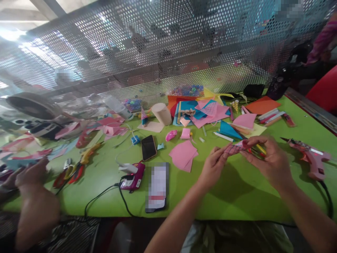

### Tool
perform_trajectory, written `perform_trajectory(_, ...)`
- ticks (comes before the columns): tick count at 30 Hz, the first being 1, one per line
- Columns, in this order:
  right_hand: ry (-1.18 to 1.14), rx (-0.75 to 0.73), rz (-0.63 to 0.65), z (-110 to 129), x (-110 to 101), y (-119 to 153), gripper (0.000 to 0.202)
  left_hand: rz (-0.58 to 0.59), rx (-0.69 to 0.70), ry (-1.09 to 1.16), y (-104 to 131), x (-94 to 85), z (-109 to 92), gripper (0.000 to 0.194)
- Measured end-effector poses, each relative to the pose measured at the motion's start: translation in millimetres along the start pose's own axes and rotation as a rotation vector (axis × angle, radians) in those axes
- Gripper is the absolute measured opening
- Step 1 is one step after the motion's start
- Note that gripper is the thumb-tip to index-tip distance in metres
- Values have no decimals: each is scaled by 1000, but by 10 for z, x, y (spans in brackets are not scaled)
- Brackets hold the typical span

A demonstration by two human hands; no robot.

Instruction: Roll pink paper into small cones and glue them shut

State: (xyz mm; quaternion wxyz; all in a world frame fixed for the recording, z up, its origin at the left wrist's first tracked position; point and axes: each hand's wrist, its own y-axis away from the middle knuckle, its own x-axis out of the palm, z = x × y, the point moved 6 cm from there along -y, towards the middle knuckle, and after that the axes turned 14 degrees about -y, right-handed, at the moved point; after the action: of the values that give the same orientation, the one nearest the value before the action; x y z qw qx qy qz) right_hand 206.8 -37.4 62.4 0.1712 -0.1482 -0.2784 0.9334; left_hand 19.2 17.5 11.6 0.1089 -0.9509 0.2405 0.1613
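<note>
A small pink paper cone with a dark grid pattern is held between my two hands, above the right half of the green table. My left hand pinches its narrow end on the left. Fingers of my right hand close round its wider end, where a darker rim shows. Behind my right hand lie yellow and red pieces, partly hidden. Several pink paper sheets rest on the table left of my hands. A pink glue gun lies to the right, its nozzle towards my right hand.
Two phones, one dark, and a magenta power socket with cables lie left of me. Pliers and scissors lie farther left, near a co-worker's hands. Coloured paper is piled at the back before a perforated metal screen.
</note>
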Motion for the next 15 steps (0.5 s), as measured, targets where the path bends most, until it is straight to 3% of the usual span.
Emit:
perform_trajectory(8, 117, -65, 52, 49, 22, -28, 15, -141, 173, -219, 36, -39, -54, 43)
perform_trajectory(15, 14, 6, 23, -53, 18, -9, 10, -167, 265, -428, 103, -2, -139, 42)
